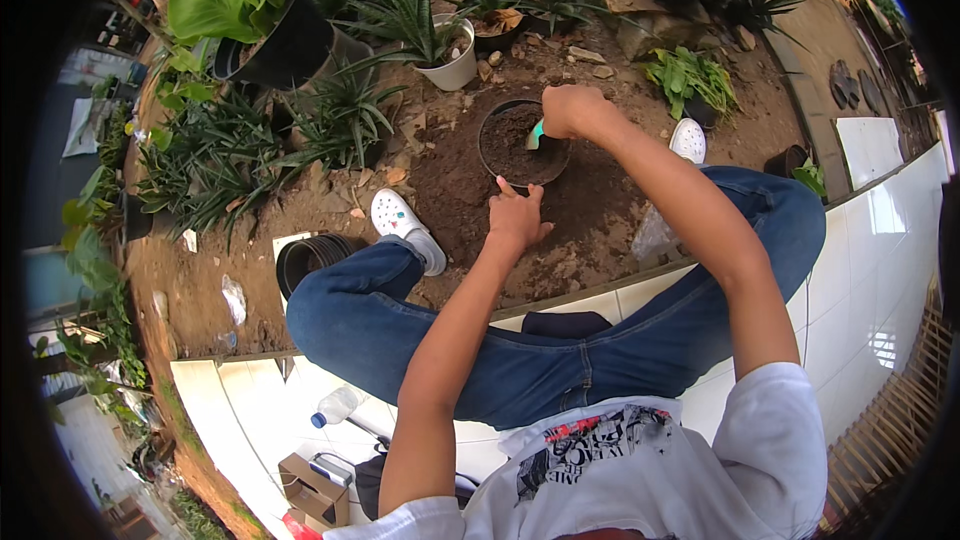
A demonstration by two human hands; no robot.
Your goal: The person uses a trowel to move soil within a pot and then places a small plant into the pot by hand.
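Observation:
My right hand (576, 112) grips a small hand trowel (535, 135), whose green and pale blade dips into dark soil (514, 141). That soil fills much of a round black plastic plant pot (489, 165) on the dirt between my feet. At the pot's near rim is my left hand (517, 216), with fingertips at the edge and the thumb held apart. It grasps nothing that I can see. The trowel's handle is hidden inside my right fist.
A white pot (452, 73) with a spiky plant stands beyond, near stones. Left are a large black pot (270, 45) and stacked empty pots (300, 262). A leafy potted plant (694, 82) is at right. A plastic bottle (337, 405) and cardboard box (315, 491) lie on white tiles.

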